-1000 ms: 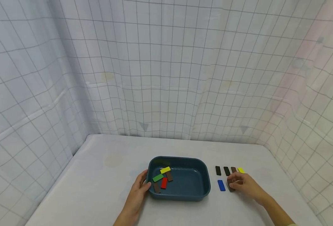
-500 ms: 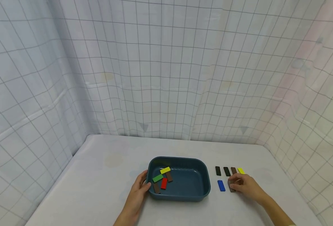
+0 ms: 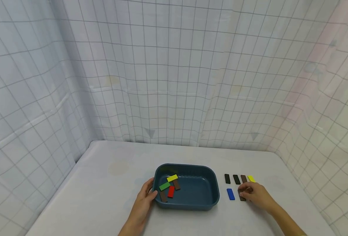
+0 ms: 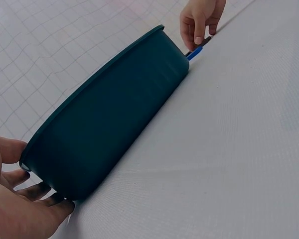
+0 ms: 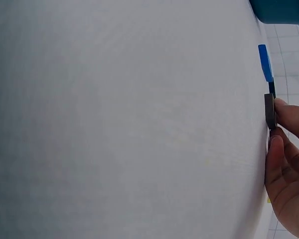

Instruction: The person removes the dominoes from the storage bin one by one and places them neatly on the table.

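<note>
A dark teal plastic basin (image 3: 188,206) stands on the white-covered table. My left hand (image 3: 142,205) holds its left end, with the thumb at the rim and the fingers against the outer wall, as the left wrist view shows. To the right of the basin, my right hand (image 3: 256,195) pinches a dark brown block (image 5: 270,110) at the table surface, thumb and fingers at its edges. A blue block (image 3: 231,194) lies just left of it. Behind are two black blocks, one (image 3: 227,178) left of the other (image 3: 236,179), a brown block (image 3: 244,179) and a partly hidden yellow block (image 3: 251,178).
Inside the basin, toward its left end, lie a yellow block (image 3: 172,178), a green block (image 3: 164,186), a red block (image 3: 171,191) and two brown blocks, one (image 3: 176,184) behind the other (image 3: 163,196). White gridded curtains (image 3: 174,82) enclose the table's back and sides.
My right hand and the dark brown block have shifted very slightly right and toward me, widening the gap to the blue block. The left hand stays on the basin.
</note>
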`<state>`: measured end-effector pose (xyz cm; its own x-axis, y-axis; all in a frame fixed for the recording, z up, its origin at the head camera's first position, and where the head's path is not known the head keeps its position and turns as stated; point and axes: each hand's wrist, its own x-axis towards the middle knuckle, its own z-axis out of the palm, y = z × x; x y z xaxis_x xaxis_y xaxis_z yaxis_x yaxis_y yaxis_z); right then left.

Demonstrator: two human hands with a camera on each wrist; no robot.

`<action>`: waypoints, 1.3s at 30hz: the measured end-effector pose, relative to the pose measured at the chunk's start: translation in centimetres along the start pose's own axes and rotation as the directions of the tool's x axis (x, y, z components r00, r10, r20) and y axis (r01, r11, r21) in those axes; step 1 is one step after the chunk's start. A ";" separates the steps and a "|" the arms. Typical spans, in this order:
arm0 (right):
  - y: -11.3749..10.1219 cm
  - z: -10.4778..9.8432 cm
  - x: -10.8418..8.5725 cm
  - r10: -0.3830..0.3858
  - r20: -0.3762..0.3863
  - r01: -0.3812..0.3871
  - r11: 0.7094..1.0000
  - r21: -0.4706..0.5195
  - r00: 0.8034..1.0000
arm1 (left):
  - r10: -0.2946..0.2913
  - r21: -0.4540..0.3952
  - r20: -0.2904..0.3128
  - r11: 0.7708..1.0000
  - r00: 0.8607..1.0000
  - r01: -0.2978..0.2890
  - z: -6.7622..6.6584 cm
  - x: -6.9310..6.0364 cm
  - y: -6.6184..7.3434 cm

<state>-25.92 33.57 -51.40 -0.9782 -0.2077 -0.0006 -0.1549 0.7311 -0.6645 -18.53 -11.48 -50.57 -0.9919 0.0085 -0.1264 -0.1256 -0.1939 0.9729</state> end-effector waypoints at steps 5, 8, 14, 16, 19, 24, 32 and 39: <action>-0.3 0.1 0.0 0.007 -0.027 -0.006 1.000 0.018 1.000 | 0.012 -0.001 -0.001 1.000 1.000 -0.012 0.0 0.1 0.0; -0.6 0.1 0.1 -0.005 -0.060 0.004 1.000 -0.018 0.998 | 0.021 0.005 0.006 1.000 1.000 -0.021 0.0 0.2 0.0; -1.6 -0.2 0.9 -0.071 -0.095 0.066 0.996 -0.054 0.993 | 0.023 0.004 0.003 1.000 1.000 -0.023 -0.1 0.1 0.0; -2.1 -0.3 1.2 -0.091 -0.093 0.087 0.995 -0.039 0.992 | 0.017 0.003 0.000 1.000 1.000 -0.017 -0.1 0.1 -0.1; -2.9 -0.4 1.7 -0.145 -0.083 0.143 0.989 -0.033 0.986 | 0.016 0.009 0.001 1.000 1.000 -0.016 -0.1 0.1 0.0; -4.5 -0.3 2.4 -0.239 -0.068 0.236 0.971 -0.041 0.969 | 0.017 0.015 0.002 1.000 1.000 -0.017 -0.1 0.1 0.0; -7.1 0.1 3.5 -0.313 -0.082 0.312 0.950 -0.027 0.946 | 0.018 0.008 0.005 1.000 1.000 -0.018 -0.1 0.1 -0.1; -8.6 1.3 4.5 -0.371 -0.064 0.372 0.928 0.013 0.927 | 0.015 0.014 0.006 1.000 1.000 -0.016 -0.2 0.1 -0.3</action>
<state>-28.78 25.51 -46.70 -0.8578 -0.4221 0.2932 -0.5060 0.5928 -0.6265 -18.56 -11.58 -50.87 -0.9938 0.0109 -0.1102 -0.1104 -0.1802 0.9774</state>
